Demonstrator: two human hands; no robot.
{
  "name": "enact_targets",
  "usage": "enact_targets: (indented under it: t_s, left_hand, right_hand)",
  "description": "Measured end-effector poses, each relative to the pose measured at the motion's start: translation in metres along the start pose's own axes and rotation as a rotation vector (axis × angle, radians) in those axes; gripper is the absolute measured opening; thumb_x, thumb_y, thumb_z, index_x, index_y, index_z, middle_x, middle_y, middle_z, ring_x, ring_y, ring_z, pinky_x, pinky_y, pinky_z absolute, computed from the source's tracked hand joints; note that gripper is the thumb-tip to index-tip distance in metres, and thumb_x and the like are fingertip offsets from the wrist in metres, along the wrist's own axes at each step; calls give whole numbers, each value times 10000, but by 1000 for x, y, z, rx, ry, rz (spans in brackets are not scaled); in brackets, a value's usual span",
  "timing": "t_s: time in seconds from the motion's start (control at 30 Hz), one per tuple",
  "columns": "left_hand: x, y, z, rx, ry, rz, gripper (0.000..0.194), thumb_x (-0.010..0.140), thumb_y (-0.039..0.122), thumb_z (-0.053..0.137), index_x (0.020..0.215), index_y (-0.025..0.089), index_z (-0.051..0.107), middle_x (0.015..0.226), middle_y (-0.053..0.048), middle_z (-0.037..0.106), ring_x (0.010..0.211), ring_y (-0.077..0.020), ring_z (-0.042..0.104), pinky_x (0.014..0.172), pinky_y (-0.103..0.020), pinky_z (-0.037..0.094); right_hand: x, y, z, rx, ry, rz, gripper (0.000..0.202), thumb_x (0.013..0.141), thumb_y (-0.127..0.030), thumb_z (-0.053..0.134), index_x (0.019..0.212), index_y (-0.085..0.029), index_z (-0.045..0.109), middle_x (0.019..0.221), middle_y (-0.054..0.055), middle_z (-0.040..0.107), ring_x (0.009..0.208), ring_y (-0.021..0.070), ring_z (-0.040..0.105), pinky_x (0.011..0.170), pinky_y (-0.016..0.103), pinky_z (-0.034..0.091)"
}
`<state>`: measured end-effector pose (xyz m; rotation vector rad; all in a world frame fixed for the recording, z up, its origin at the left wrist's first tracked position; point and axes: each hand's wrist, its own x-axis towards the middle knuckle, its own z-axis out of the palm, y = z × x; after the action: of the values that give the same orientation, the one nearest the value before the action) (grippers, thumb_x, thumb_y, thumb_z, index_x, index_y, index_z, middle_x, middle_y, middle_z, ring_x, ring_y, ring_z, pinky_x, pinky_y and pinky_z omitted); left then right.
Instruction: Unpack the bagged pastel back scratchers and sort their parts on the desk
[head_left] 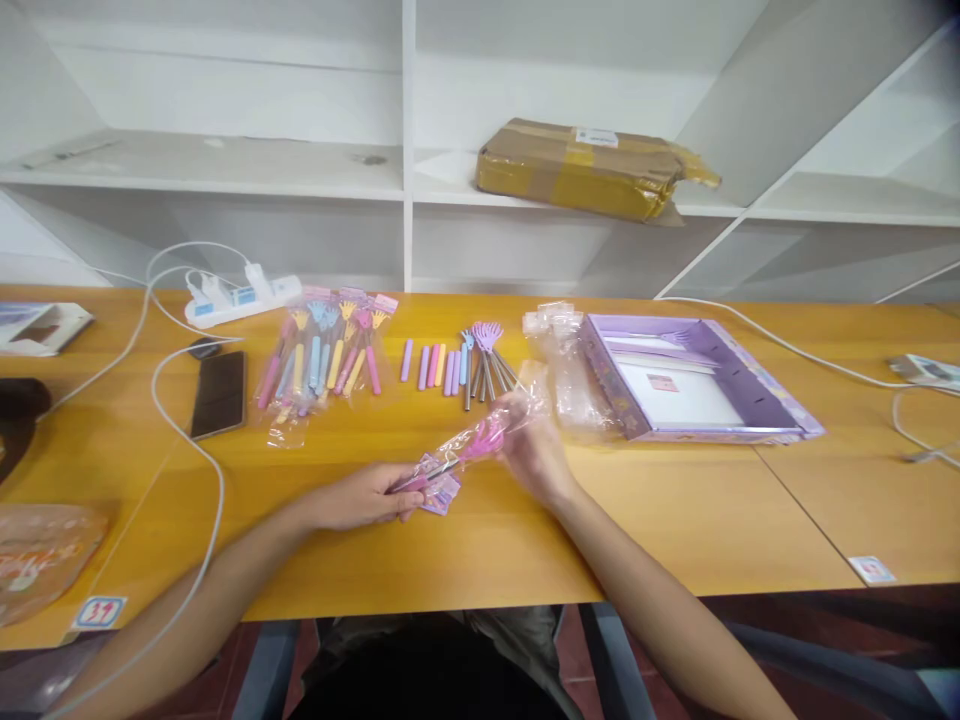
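Between my hands is a pink hand-shaped back scratcher with a metal rod, inside or partly inside a clear plastic bag. My left hand is closed around its pink handle. By the pink head, my right hand pinches the bag, its fingers partly blurred. Small printed purple cards lie under the handle. Just beyond my right hand are loose back scratchers with purple and blue heads and metal rods. To their left sits a row of coloured handles.
Bagged back scratchers are piled at left, beside a phone and a white power strip with trailing cables. Clear bags lie against an open purple box at right. A taped carton rests on the shelf.
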<state>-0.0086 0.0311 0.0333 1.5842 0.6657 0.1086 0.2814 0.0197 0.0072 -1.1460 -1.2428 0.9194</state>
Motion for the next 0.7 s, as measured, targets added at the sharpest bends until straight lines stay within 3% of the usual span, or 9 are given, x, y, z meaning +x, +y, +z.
enact_targets:
  t_s: [0.07, 0.13, 0.23, 0.3, 0.4, 0.53, 0.63, 0.7]
  left_hand:
    - [1, 1, 3, 44, -9, 52, 484, 1039, 613, 555, 1237, 203, 717, 924, -32, 668, 814, -168, 593, 739, -265, 469]
    - [2, 0, 7, 34, 7, 71, 484, 1031, 620, 564, 1192, 195, 732, 925, -35, 674, 837, -181, 594, 777, -279, 470]
    - [4, -4, 10, 7, 95, 51, 493, 1041, 631, 528, 1014, 174, 709, 847, -23, 641, 727, -151, 542, 691, -263, 434]
    - [5, -6, 9, 50, 136, 51, 492, 1060, 620, 491, 976, 178, 691, 808, -12, 625, 683, -143, 522, 657, -261, 413]
    - [5, -5, 8, 180, 129, 93, 429, 1084, 563, 468, 1102, 200, 695, 834, -12, 653, 730, -165, 573, 698, -273, 422]
    - [4, -2, 10, 282, 225, 70, 332, 1039, 531, 573, 1073, 211, 654, 920, -10, 663, 794, -184, 582, 718, -277, 406]
    - [2, -1, 12, 274, 210, 56, 328, 1023, 537, 602, 1067, 213, 632, 918, 2, 635, 800, -180, 569, 719, -269, 400]
    - [2, 0, 11, 231, 175, 84, 344, 1047, 543, 557, 1029, 207, 631, 916, 1, 631, 814, -179, 571, 738, -265, 408]
  right_hand:
    - [-2, -3, 5, 106, -93, 30, 626, 820, -868, 659, 912, -251, 606, 948, 67, 666, 733, 204, 631, 634, 349, 556]
    - [-3, -9, 4, 252, -170, 75, 657, 760, -872, 711, 982, -258, 631, 1078, 97, 682, 889, 254, 678, 774, 412, 595]
    - [-1, -17, -3, 333, -317, 104, 728, 706, -829, 788, 1157, -277, 640, 1160, 107, 687, 1040, 292, 686, 902, 475, 598]
    - [0, -17, -3, 309, -337, 84, 700, 700, -738, 864, 1185, -282, 647, 1155, 92, 692, 1041, 276, 684, 912, 465, 596]
    - [-2, -13, 6, 275, -158, 83, 449, 850, -661, 803, 997, -254, 683, 978, 51, 693, 881, 215, 668, 837, 395, 589]
    - [12, -23, 2, 196, 67, 21, 393, 973, -586, 712, 827, -221, 699, 830, 29, 684, 770, 173, 639, 788, 342, 565]
    - [56, -48, -44, 237, 295, -201, 316, 995, -469, 717, 816, -208, 699, 805, 0, 691, 781, 138, 670, 840, 335, 546]
    - [99, -66, -89, 243, 336, -212, 213, 1010, -343, 680, 865, -190, 709, 640, -56, 606, 615, 85, 609, 730, 348, 483]
